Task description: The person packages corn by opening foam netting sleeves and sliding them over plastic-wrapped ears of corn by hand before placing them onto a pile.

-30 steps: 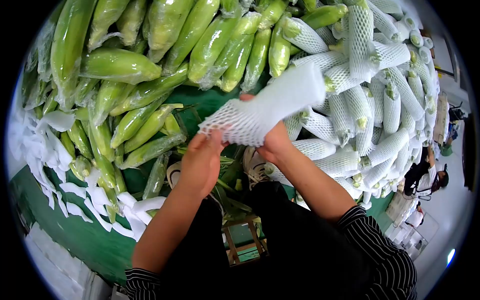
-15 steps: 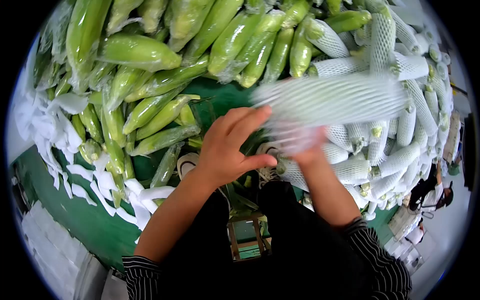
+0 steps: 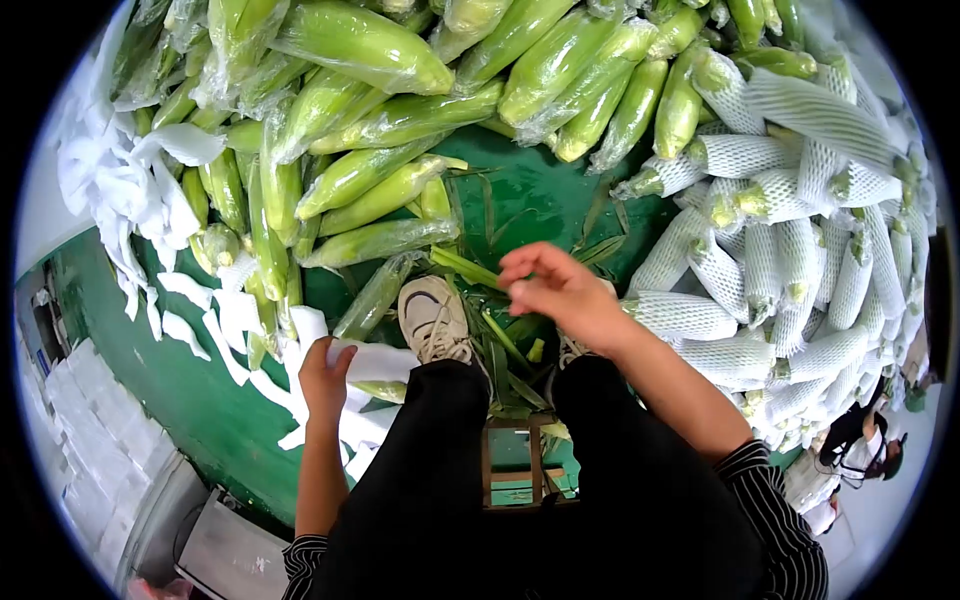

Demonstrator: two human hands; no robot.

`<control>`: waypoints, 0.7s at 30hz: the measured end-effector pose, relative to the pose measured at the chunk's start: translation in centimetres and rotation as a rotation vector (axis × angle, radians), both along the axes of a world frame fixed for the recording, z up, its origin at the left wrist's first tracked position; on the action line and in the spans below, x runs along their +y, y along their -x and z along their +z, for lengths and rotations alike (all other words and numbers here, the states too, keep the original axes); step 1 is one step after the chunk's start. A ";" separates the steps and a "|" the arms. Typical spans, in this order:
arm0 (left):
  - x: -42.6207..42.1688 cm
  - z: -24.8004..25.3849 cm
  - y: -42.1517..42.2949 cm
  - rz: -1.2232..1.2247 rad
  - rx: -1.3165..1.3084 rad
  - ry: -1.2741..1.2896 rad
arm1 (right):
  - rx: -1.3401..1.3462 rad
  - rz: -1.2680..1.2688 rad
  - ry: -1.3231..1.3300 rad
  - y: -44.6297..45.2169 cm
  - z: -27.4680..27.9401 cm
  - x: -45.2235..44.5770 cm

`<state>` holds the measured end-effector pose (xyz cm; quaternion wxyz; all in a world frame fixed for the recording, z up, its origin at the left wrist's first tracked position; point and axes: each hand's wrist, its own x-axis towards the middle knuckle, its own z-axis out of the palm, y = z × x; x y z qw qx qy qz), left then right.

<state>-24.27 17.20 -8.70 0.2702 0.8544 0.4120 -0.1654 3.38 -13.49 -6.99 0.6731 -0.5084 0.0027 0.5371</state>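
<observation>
My left hand (image 3: 325, 378) is low on the left, its fingers and thumb closed on a flat white foam net sleeve (image 3: 385, 362). More loose white sleeves (image 3: 235, 318) lie around it on the green floor. My right hand (image 3: 560, 295) is above my shoes, fingers loosely bent and apart from the thumb, with nothing in it. Farther right, a corn cob in a white foam net (image 3: 825, 118) is at the top of a heap of netted cobs (image 3: 795, 260). Film-wrapped green corn cobs (image 3: 400, 125) are piled at the top and left.
Husk scraps (image 3: 510, 355) lie between my shoes (image 3: 435, 318) on the green floor (image 3: 520, 190). A wooden stool (image 3: 512, 465) is under me. Stacked white packs (image 3: 110, 430) and a grey bin (image 3: 235, 550) stand lower left. Another person (image 3: 865, 440) is at the far right.
My right hand has let go of the netted cob, now on the right heap, and moved left. My left hand has come down and left to the loose foam sleeves. The view has shifted.
</observation>
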 end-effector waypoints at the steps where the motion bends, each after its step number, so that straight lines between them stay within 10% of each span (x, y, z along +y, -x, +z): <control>1: -0.9 0.4 -2.0 0.010 -0.187 -0.081 | -0.110 0.089 -0.002 0.2 0.2 0.4; 4: -4.4 3.1 -9.7 0.288 -0.831 0.470 | -0.088 0.159 -0.091 -0.1 2.2 2.3; 6: -6.7 5.7 -16.3 -0.231 -0.958 0.541 | -0.043 0.099 -0.277 -0.4 3.1 4.4; 9: -8.6 7.1 -21.0 -0.180 -1.116 0.684 | -0.119 0.101 -0.328 -1.0 4.5 5.0; 12: -9.3 6.4 -22.2 -0.236 -1.039 0.240 | -0.022 0.058 -0.389 -1.7 6.2 3.9; 17: -11.2 3.7 -20.9 0.051 -0.844 0.397 | -0.031 -0.051 -0.143 1.6 2.4 4.3; 21: -11.0 1.9 -20.8 0.559 -0.529 0.869 | -0.609 0.271 0.077 0.5 3.4 3.6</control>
